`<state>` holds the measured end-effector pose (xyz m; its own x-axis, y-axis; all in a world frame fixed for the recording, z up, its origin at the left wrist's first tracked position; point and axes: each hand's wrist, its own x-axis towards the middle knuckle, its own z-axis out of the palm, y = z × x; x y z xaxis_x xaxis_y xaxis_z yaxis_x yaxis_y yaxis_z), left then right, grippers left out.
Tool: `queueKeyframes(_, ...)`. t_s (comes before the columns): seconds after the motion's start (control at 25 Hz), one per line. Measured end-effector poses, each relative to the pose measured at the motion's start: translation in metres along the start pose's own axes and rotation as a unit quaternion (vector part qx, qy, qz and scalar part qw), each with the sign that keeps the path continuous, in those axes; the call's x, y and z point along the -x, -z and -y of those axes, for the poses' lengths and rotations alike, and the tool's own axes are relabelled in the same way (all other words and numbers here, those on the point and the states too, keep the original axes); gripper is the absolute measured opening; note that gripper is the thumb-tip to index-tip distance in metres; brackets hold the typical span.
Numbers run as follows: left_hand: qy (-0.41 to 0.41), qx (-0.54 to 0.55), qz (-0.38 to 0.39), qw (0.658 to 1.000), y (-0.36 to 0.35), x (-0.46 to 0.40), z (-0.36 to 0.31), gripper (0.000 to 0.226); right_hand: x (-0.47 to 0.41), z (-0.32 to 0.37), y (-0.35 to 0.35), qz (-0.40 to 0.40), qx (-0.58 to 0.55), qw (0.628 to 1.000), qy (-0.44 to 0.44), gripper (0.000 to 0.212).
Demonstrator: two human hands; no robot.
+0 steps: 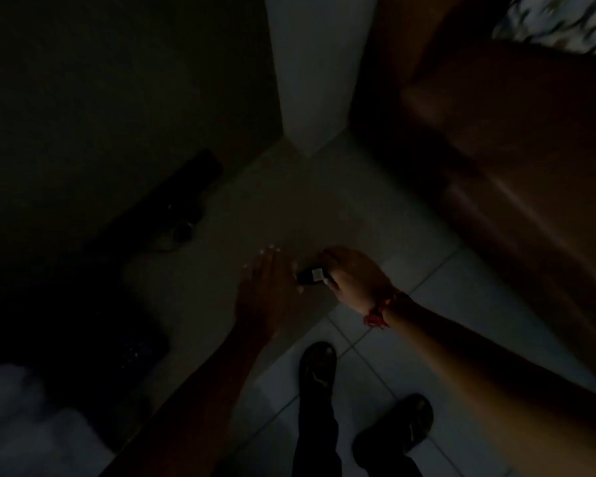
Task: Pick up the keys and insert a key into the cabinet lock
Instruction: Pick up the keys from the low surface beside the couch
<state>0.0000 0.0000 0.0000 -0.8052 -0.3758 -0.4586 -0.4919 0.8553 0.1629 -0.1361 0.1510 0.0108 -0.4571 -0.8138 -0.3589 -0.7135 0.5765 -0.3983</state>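
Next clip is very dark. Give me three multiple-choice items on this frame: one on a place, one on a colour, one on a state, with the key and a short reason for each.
1. Where is the small dark object with the pale patch?
A. on the floor tiles
B. between the two hands
C. on the brown furniture

2. What colour is the band on the right wrist?
A. red
B. blue
C. white

3. How is the left hand held?
A. clenched in a fist
B. flat, fingers extended
C. out of view

Key: 1 B, the right hand has its grip on the object, beside the left hand's thumb. 2 A, it shows red against the arm. 3 B, the pale nails lie in a spread row at the fingertips.
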Motion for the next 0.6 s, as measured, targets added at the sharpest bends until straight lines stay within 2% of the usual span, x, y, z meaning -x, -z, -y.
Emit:
queueKeyframes(0.16, 0.011, 0.002, -0.009, 1.0, -0.04, 0.004, 0.014, 0.086, -0.018, 0.003, -0.047, -0.064, 0.046, 0.997, 0.008, 0.041)
queueKeyframes(0.32, 0.008, -0.002, 0.007, 1.0, -0.047, 0.006, 0.014, 0.085, -0.024, 0.006, -0.056, -0.066, 0.018, 0.998, 0.014, 0.049)
queueKeyframes(0.44, 0.009, -0.045, 0.036, 0.998, -0.006, 0.008, -0.001, 0.082, -0.007, 0.007, -0.013, -0.079, -0.053, 0.995, 0.0, 0.03)
queueKeyframes(0.6, -0.03, -0.061, -0.007, 0.998, 0.098, 0.004, -0.067, 0.079, 0.042, -0.011, 0.107, -0.13, -0.049, 0.99, -0.028, 0.022)
